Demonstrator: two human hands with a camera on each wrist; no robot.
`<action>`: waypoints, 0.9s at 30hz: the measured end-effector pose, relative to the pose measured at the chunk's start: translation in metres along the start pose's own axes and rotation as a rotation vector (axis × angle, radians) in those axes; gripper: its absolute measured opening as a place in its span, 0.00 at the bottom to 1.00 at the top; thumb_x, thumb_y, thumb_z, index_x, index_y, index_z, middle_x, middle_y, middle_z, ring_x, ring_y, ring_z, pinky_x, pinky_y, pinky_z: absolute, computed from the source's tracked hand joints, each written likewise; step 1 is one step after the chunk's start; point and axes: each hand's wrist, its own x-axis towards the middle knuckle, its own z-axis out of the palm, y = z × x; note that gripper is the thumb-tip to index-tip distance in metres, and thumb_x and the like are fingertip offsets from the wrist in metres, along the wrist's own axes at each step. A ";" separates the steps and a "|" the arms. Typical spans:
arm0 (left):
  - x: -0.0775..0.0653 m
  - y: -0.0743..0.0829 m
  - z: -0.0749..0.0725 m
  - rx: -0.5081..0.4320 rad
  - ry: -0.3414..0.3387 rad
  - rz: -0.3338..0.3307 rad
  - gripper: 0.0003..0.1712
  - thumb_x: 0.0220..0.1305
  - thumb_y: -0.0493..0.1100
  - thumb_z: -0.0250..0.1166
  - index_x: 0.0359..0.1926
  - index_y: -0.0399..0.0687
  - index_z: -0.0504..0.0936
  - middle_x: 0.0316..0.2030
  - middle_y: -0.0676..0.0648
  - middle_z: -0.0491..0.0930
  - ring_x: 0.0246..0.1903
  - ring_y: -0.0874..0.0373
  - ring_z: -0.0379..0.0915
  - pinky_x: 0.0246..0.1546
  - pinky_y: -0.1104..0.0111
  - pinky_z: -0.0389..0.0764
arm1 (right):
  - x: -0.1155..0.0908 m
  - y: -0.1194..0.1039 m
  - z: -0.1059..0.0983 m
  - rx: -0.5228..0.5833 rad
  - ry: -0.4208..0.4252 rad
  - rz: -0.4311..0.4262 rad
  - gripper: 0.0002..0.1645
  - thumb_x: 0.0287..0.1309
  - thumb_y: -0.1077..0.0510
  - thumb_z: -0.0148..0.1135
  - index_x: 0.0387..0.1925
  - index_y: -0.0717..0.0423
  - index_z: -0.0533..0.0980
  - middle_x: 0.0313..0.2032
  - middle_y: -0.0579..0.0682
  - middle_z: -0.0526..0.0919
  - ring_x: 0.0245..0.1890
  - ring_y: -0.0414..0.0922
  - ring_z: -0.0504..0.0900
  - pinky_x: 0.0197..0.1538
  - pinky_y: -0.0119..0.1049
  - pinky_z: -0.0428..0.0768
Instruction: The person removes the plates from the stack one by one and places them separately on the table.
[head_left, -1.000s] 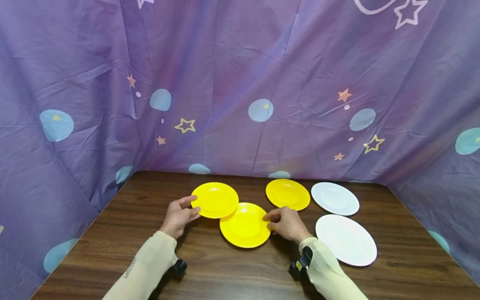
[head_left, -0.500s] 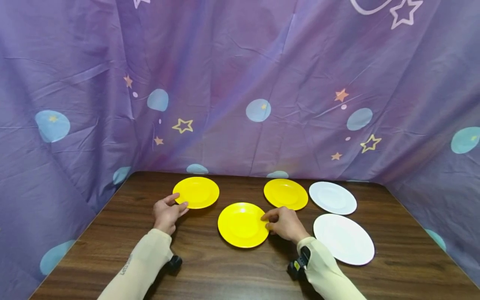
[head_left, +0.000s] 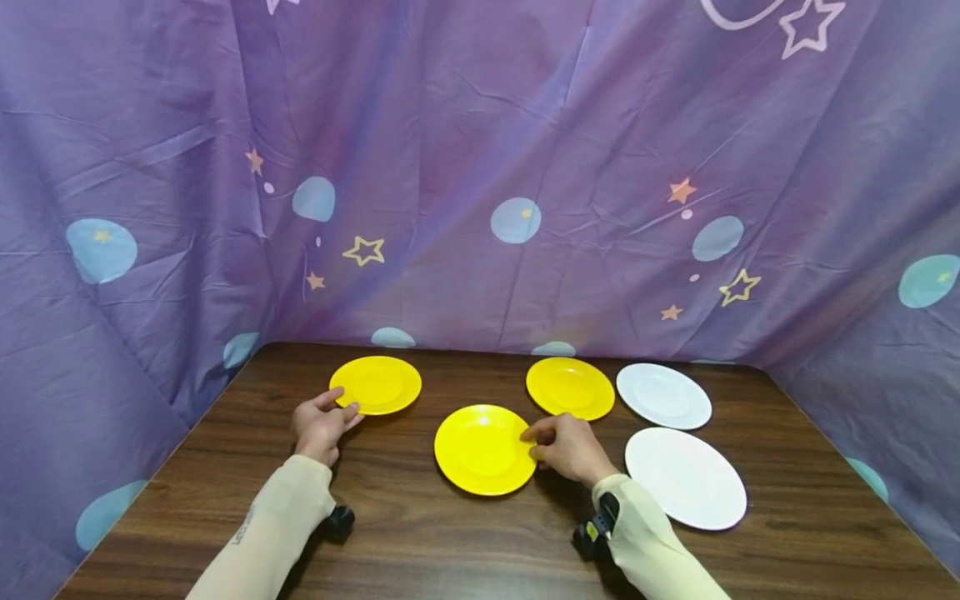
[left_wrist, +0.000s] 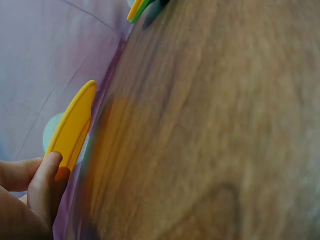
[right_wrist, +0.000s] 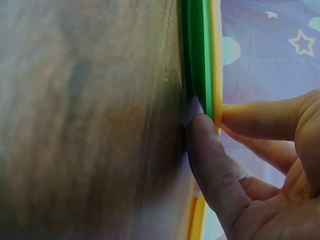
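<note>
At the far left of the table, my left hand (head_left: 318,429) pinches the near-left rim of a yellow plate (head_left: 377,385). The left wrist view shows this yellow plate (left_wrist: 75,127) tilted edge-on between thumb and finger, apparently just off the wood. My right hand (head_left: 573,450) pinches the right rim of another yellow plate (head_left: 483,450) in the middle of the table. From the right wrist, a green layer (right_wrist: 200,55) shows directly beneath the yellow rim (right_wrist: 217,60), with the fingers around both. How many plates are in that stack I cannot tell.
Behind the right hand lies a third yellow plate (head_left: 570,388). Two white plates, a far one (head_left: 664,396) and a nearer one (head_left: 686,479), sit at the right. A purple curtain (head_left: 450,167) hangs around the dark wooden table (head_left: 420,542).
My left hand has carried its yellow plate leftward and back, off the middle plate it overlapped, lowering it toward the table. The right hand has kept its hold on the middle plate.
</note>
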 end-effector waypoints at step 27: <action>0.007 -0.002 -0.005 0.045 0.052 -0.023 0.31 0.65 0.25 0.60 0.69 0.30 0.68 0.63 0.30 0.65 0.36 0.61 0.81 0.35 0.76 0.86 | -0.001 -0.002 -0.001 -0.006 0.004 -0.007 0.12 0.50 0.69 0.70 0.38 0.56 0.88 0.26 0.48 0.83 0.20 0.40 0.81 0.27 0.30 0.82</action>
